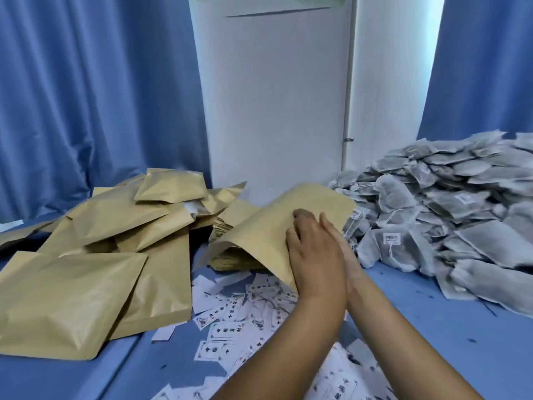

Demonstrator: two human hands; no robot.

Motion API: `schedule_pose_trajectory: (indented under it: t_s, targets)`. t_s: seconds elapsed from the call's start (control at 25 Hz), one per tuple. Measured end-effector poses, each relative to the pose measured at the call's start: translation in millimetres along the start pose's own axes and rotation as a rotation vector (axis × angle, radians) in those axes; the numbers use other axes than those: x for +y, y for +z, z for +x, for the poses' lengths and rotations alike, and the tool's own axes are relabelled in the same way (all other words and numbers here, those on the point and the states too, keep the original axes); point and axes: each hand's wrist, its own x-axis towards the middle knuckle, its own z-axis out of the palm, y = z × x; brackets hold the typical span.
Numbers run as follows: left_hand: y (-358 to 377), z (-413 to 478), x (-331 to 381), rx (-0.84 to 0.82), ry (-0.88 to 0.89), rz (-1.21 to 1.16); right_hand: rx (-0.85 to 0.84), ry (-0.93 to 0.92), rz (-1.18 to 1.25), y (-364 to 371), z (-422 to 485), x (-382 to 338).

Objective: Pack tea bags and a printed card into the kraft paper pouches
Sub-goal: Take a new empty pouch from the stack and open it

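Head view: both hands (320,255) hold pouch (277,226) tilted, mouth down-left.

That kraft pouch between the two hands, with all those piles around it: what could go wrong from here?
1. The kraft pouch is lifted over the stack of empty pouches; dragging it could scatter the stack.
2. The printed cards lie loose beneath the forearms; a sweep might push some off the table, or two get packed.
3. The tea bag heap slopes right beside the right hand; a nudge could send bags sliding, strings tangling.
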Motion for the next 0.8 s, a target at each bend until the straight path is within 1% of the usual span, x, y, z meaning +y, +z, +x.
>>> schedule_pose_trajectory:
  t_s: [0.04, 0.08, 0.12, 0.16, 0.2, 0.28, 0.32, 0.36, 0.4, 0.56, 0.64, 0.8]
  targets:
    - [-2, 2, 17, -0.118, 0.008, 0.050, 0.121, 0.087, -0.024, -20, -1, -2]
    - [-1, 2, 33, -0.248, -0.001, 0.052, 0.198, 0.165, -0.107, -38, -5, -4]
    - [5, 0, 47, -0.351, -0.008, 0.014, 0.190, 0.258, -0.153, -55, -11, -6]
    - [16, -1, 58, -0.410, -0.010, -0.053, 0.155, 0.354, -0.169, -70, -18, -6]
    - [29, -3, 66, -0.470, -0.014, -0.150, 0.137, 0.423, -0.235, -87, -22, -1]
    - [56, -10, 69, -0.589, -0.054, -0.401, 0.164, 0.479, -0.453, -118, -28, 9]
    - [69, -13, 69, -0.615, -0.076, -0.513, 0.163, 0.483, -0.552, -129, -30, 12]
    - [80, -15, 66, -0.627, -0.082, -0.598, 0.151, 0.483, -0.598, -137, -32, 17]
    - [89, -17, 62, -0.622, -0.071, -0.639, 0.142, 0.484, -0.596, -143, -33, 22]
    - [115, -22, 57, -0.445, -0.069, -0.670, 0.135, 0.503, -0.352, -165, -30, 31]
    - [120, -25, 55, -0.397, -0.088, -0.692, 0.140, 0.516, -0.280, -168, -29, 33]
    - [127, -24, 52, -0.407, -0.092, -0.701, 0.128, 0.546, -0.220, -167, -31, 34]
